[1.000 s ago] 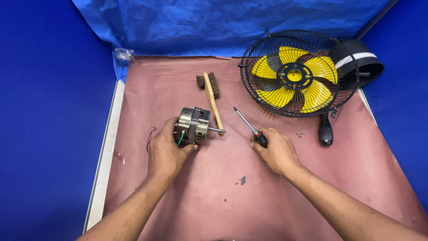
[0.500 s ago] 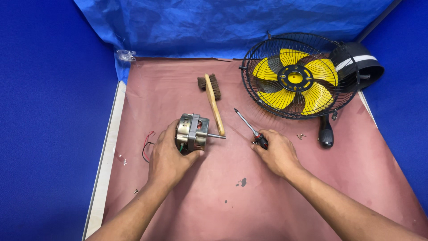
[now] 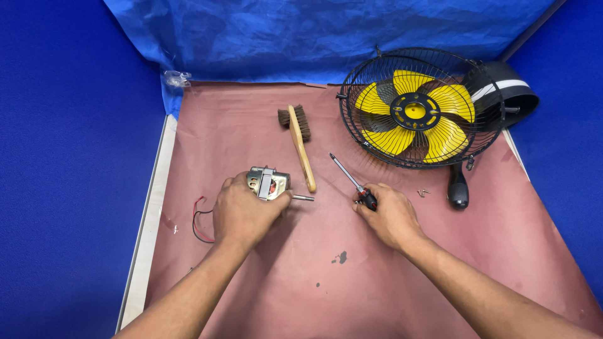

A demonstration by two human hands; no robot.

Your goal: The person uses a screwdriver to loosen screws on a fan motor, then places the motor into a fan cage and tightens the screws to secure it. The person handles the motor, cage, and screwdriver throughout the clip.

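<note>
My left hand [image 3: 242,213] wraps the motor [image 3: 269,183] near the desk's [image 3: 251,125] left edge; my right hand [image 3: 391,216] grips the screwdriver [image 3: 353,182] mid-desk.

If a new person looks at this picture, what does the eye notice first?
Probably the fan with yellow blades in a black cage, lying at the far right of the pink table. Nearer, the left hand grips a small metal motor, and the right hand holds a screwdriver.

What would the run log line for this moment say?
left hand: gripping small silver metal motor | right hand: closed on red-and-black-handled screwdriver | wooden brush between them | yellow-bladed caged fan behind
</note>
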